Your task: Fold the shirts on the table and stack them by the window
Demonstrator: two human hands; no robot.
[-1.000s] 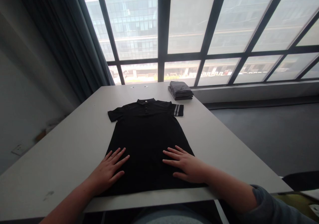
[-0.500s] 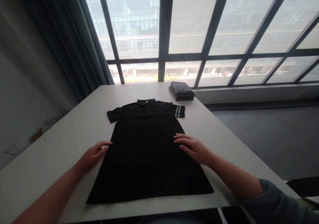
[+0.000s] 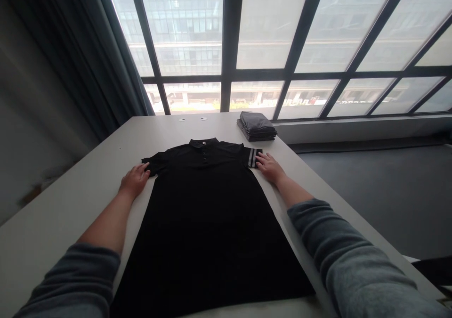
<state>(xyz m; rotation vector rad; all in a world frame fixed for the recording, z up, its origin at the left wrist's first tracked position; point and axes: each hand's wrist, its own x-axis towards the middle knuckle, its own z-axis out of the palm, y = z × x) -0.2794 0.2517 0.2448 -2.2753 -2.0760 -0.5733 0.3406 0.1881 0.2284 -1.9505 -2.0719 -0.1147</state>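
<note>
A black polo shirt (image 3: 212, 219) lies spread flat, front side up, with its collar toward the window and its hem toward me. Two grey stripes cross the sleeve on the right. My left hand (image 3: 135, 180) rests at the cuff of the left-side sleeve, fingers stretched out over the fabric edge. On the striped sleeve's end lie the fingertips of my right hand (image 3: 270, 167), spread and flat. Neither hand visibly grips the cloth.
The shirt lies on a white table (image 3: 95, 181). A stack of folded grey garments (image 3: 257, 126) sits at the table's far right corner. Behind are a large window and a dark curtain (image 3: 116, 73) on the left. The table's right edge borders grey floor.
Both hands have moved forward from the shirt's sides to its sleeve ends. My view has shifted a little closer, and the shirt still lies flat.
</note>
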